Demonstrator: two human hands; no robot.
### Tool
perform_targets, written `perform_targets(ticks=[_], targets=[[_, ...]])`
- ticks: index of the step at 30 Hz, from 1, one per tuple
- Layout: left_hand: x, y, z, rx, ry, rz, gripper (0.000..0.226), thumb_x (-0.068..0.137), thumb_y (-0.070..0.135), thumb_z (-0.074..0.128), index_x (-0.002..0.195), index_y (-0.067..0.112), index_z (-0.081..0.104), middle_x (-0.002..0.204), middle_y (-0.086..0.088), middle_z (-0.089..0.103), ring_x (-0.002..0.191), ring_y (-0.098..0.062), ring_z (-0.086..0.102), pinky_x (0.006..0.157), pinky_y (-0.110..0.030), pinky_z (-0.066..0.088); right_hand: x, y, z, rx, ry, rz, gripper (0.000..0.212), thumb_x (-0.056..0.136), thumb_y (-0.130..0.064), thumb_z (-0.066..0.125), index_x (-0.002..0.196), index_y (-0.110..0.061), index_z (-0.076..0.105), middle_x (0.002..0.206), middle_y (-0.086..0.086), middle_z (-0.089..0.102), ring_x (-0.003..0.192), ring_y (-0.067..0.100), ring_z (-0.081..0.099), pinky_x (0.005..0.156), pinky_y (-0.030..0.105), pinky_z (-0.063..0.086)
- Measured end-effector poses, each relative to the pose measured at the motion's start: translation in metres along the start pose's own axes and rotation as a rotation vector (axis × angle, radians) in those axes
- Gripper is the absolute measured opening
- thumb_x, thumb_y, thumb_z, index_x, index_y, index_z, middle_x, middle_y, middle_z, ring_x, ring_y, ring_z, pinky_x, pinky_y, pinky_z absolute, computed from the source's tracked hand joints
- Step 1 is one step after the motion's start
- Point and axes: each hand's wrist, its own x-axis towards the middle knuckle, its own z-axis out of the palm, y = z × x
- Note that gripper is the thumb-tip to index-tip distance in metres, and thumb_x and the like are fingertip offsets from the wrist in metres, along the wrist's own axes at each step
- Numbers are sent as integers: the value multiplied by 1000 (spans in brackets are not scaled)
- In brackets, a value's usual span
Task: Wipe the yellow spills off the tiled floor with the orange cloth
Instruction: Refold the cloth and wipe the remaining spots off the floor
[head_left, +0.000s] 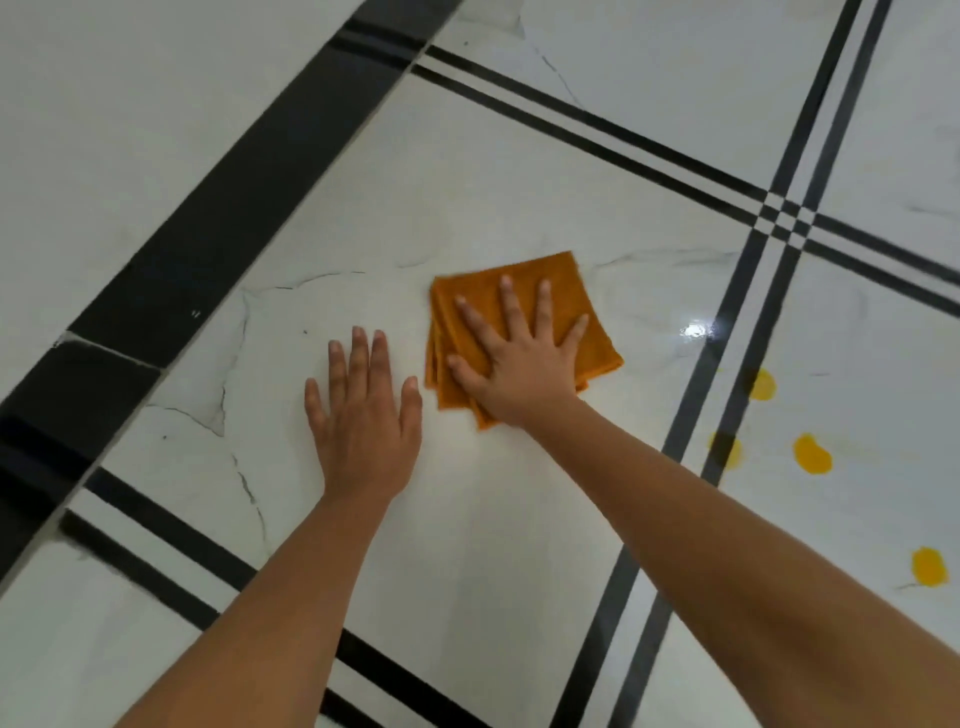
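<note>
the person's right hand lies flat on top of the orange cloth, palm down, its fingers straight and spread wide apart, the thumb stretched out to the left over the cloth's near left edge. the cloth is folded into a rough square with several layers showing along its left and lower edges, and it rests on the large white marbled tile in the middle of the tiled floor. the left hand is pressed flat on the bare tile just beside the cloth on its left, not touching it; its fingers are straight, the three middle ones close together, the little finger and thumb slightly apart. both forearms are bare and reach in from the lower edge of the view. the yellow spills lie well to the right of the cloth, on the far side of a pair of thin black strips that run between the tiles: one blob is close to those strips, another sits partly on them, a brighter one is further right, and a fourth is near the right edge lower down. none of them touches the cloth. a wide black band crosses the floor diagonally on the left, and a small bright glare shines on the tile to the right of the cloth.
</note>
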Motion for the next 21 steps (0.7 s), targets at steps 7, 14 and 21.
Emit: perform_targets(ticks=[7,14,21], targets=[[-28,-27,6,65,-38,17,68,88,49,-1,149,19,3,157,-1,3,144,-20,-2,112,-43,-4,-19,45,1,-127,9,-250,62,80,-73,11,140,-57,6,159,-7,0,144,33,-7,104,72,2],[-32,-3,4,31,-42,91,72,87,54,3,149,19,11,157,-2,9,144,-22,3,113,-46,2,-74,35,19,-149,34,-458,53,90,-63,14,142,-52,12,158,-3,13,143,39,4,103,73,6],[-40,59,17,55,-51,277,65,90,48,13,147,18,21,155,-4,21,143,-24,16,112,-48,11,-84,91,0,73,22,126,50,92,-61,15,139,-58,-4,158,-8,-9,143,29,-17,107,66,-7]])
